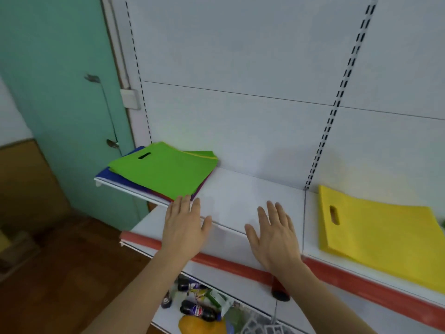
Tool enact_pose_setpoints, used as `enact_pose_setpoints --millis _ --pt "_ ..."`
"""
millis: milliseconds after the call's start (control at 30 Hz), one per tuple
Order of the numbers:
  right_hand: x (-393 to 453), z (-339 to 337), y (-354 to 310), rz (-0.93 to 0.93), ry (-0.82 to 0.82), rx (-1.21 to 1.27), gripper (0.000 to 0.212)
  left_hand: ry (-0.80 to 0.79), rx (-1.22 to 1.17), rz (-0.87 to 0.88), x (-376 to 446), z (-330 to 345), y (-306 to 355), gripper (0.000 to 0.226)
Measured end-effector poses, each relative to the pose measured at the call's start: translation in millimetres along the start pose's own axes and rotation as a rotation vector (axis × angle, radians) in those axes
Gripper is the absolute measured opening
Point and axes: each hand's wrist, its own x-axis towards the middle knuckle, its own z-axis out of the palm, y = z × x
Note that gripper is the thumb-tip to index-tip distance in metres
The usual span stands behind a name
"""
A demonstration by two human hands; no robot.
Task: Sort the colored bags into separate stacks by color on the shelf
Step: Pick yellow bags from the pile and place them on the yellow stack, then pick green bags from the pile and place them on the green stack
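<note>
Both hands are flat and hold nothing. The left hand has its fingertips right at the near corner of the mixed pile, where a green bag lies on top of blue bags. The right hand hovers over the bare shelf. The yellow bags lie apart, right of that hand.

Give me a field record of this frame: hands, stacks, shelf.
left hand: open, fingers straight, fingertips at the near corner of the mixed stack
right hand: open, holds nothing, over the bare shelf
mixed stack: green bag on top, blue, red and purple edges beneath, shelf's left end
yellow bags: separate, on the right
shelf: white, red front strip
</note>
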Motion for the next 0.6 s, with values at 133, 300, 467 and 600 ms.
enact_pose_setpoints --millis 133,300,467,600 --pt "17 15 -76 -0.005 -0.017 0.047 0.075 -0.011 -0.010 -0.018 9 -5 -74 0.069" --pt "55 26 -130 -0.022 -0.011 0.028 0.074 0.001 -0.037 -0.034 37 -5 -135 0.070" --pt "114 43 -168 -0.027 0.020 0.033 0.075 -0.012 -0.030 -0.040 75 4 -171 0.068" --pt "159 62 -192 -0.007 -0.049 0.020 0.081 -0.028 -0.016 -0.035 115 10 -196 0.068"
